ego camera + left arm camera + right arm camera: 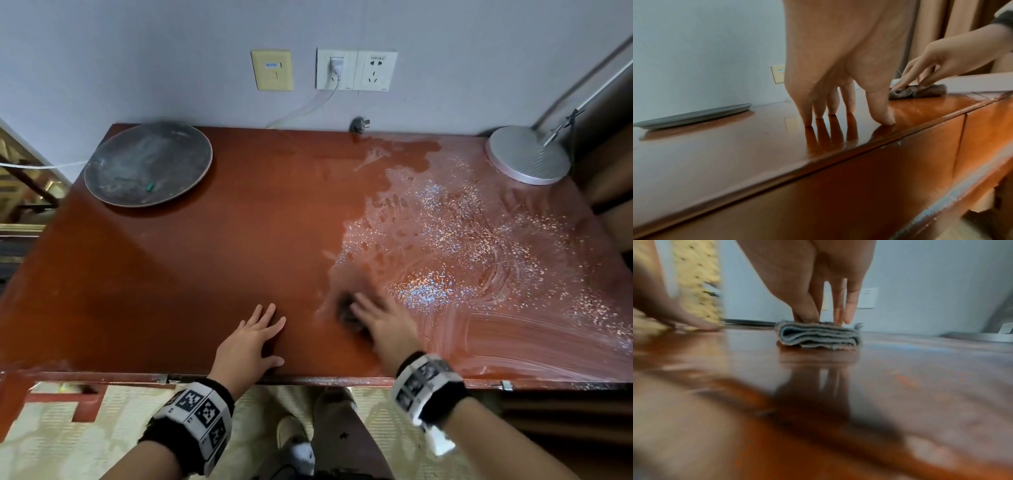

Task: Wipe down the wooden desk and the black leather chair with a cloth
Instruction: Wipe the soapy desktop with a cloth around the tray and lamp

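Head view: right hand presses a small dark folded cloth flat on the desk, near edge, just right of centre. Fingers look straight on top of it, not wrapped round; blurred, so not certain. Left hand lies flat beside it, fingers spread, holding nothing. Right half of the desk shows wet streaks and speckled residue; left half is glossy and even. Round grey tray far left, round metal lamp base far right. Chair not in view.

Left wrist view: left fingertips touch the lacquered top, which mirrors them. Hard, smooth, likely slippery when wet. The cloth looks fuzzy and limp.

Right wrist view: the cloth is folded in several layers, grey with a pale blue inner face, soft and light. Fingers press down on top. Judgement: it won't keep its shape, so hold it by flat pressure on the fold; pinching an edge would unfold it.
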`<state>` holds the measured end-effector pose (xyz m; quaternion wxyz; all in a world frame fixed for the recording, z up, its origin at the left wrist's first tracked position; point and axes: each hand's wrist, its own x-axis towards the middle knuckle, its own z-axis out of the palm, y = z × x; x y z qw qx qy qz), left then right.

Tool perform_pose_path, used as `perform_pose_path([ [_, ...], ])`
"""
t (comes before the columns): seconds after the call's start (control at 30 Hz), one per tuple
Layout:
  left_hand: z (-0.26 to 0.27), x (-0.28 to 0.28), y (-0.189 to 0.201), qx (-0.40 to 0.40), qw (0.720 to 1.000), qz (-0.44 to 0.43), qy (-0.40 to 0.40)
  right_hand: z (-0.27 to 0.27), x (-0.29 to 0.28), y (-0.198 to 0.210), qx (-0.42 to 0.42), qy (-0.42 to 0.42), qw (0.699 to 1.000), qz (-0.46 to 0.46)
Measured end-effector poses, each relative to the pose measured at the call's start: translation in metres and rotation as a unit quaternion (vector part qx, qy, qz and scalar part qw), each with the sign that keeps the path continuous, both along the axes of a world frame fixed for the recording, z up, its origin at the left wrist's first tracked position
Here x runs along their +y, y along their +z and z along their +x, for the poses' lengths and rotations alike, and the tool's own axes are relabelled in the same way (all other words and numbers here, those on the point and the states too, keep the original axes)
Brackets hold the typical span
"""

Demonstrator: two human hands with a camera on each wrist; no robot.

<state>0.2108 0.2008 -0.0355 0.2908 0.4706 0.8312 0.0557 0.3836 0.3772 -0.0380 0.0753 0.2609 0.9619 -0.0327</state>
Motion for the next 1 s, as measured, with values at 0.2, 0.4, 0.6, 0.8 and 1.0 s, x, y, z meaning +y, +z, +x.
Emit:
perform_pose_path([
  [0.2,-0.014,0.01,-0.005,-0.036,0.999,-0.026,0.011,-0.01,-0.02,-0.007,0.02,-0.005,0.999,-0.032],
  [0.4,-0.031,0.029,-0.017,-0.023,0.999,-0.042,-0.021,-0.021,-0.019,-0.006,0.014,0.088,0.995,-0.044],
  [0.6,-0.029,0.029,-0.023,-0.025,0.998,-0.052,-0.002,-0.031,0.028,0.006,0.008,-0.072,0.997,-0.033],
  [0.8,-0.036,0.043,-0.014,0.0,0.998,-0.052,-0.029,-0.047,-0.035,-0.013,-0.031,0.189,0.98,-0.046],
  [1.0,-0.041,0.065,-0.005,0.018,0.997,-0.075,-0.003,-0.066,0.087,0.016,-0.013,-0.039,0.998,-0.056],
])
